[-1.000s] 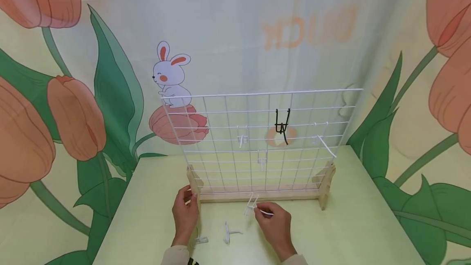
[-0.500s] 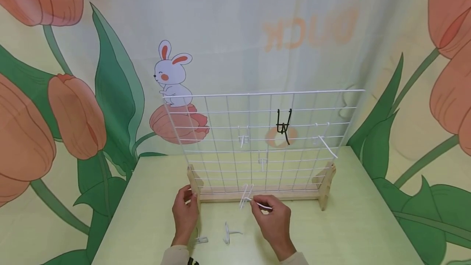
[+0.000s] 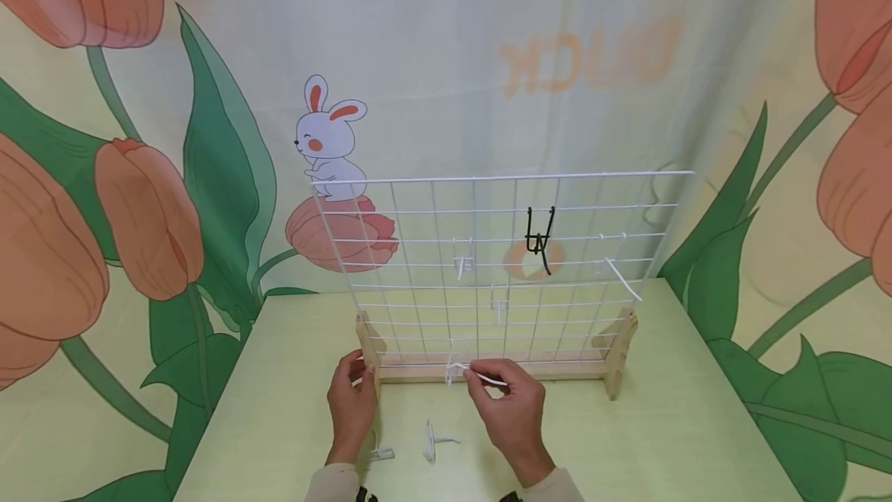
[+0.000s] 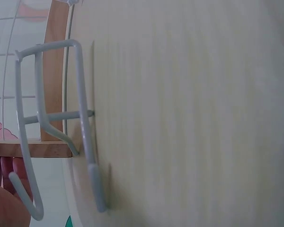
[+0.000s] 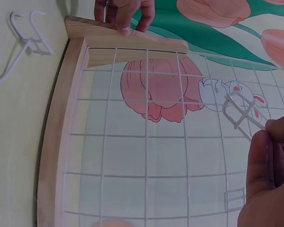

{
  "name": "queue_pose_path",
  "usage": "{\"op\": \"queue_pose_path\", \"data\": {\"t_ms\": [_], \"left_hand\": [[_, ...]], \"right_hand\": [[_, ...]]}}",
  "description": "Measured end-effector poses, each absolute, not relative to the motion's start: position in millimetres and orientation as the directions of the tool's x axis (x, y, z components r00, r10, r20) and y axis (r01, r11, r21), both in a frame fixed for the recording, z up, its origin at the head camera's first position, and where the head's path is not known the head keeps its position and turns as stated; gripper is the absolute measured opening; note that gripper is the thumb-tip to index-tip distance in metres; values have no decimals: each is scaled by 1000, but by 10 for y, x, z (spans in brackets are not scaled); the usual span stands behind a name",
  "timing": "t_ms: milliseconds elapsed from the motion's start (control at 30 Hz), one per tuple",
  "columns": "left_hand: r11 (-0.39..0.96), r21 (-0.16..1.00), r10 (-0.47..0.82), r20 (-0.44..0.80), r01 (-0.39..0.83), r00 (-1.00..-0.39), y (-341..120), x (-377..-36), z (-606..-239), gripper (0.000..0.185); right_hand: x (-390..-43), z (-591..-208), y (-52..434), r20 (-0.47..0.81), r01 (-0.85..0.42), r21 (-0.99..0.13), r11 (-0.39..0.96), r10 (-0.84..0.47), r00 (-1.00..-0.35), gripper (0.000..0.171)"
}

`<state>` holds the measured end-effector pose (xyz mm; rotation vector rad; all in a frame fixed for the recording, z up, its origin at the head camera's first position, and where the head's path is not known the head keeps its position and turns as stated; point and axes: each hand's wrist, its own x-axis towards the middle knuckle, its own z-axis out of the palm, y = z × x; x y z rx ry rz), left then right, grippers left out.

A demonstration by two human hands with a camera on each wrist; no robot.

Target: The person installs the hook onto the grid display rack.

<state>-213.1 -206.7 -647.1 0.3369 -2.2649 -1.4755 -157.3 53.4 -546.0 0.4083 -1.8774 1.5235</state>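
White wire hook (image 3: 461, 369) pinched in right hand (image 3: 512, 409), fingers (image 5: 262, 161) curled round its straight prong, hook end held against lowest rows of white wire grid panel (image 3: 418, 254), near centre-left of panel. Left hand (image 3: 351, 405) gripping left wooden foot (image 3: 368, 347) of panel stand, fingertips (image 5: 125, 14) curled over top edge of wood in right wrist view. Hands well apart, each clamped on its own item.

Grid panel upright in wooden base (image 3: 557, 369) on pale green table (image 3: 697, 424). Already on grid: 1 black hook (image 3: 540, 238) upper right of centre, 2 small white hooks (image 3: 463, 262) (image 3: 499, 302) near middle, 1 long white hook (image 3: 622, 276) at right.

On table, near side: 2 loose white hooks, 1 (image 3: 433, 441) between the hands, 1 (image 3: 381, 454) just beside left wrist. Latter filling left wrist view (image 4: 57, 127), lying on table close to wooden foot.

Tulip-and-rabbit backdrop (image 3: 327, 138) behind the table.
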Motion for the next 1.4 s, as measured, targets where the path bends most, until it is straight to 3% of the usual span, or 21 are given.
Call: {"op": "queue_pose_path", "data": {"t_ms": [667,1033,1400], "left_hand": [[408,913,-425,208,19,-881,-2074,-2147,-6506,33],[415,909,-424,222,30,-878,-2071,-2156,-6513,34],[416,909,-428,216,21,-878,-2065,-2154,-6508,34]], "right_hand": [[-1737,-5112,335,779,-756,-627,190,116,-617,19],[-1889,-5071,258,840,-787,-534,307,85,-537,19],[-2103,-5041,198,909,-819,-396,416,50,-414,22]]}}
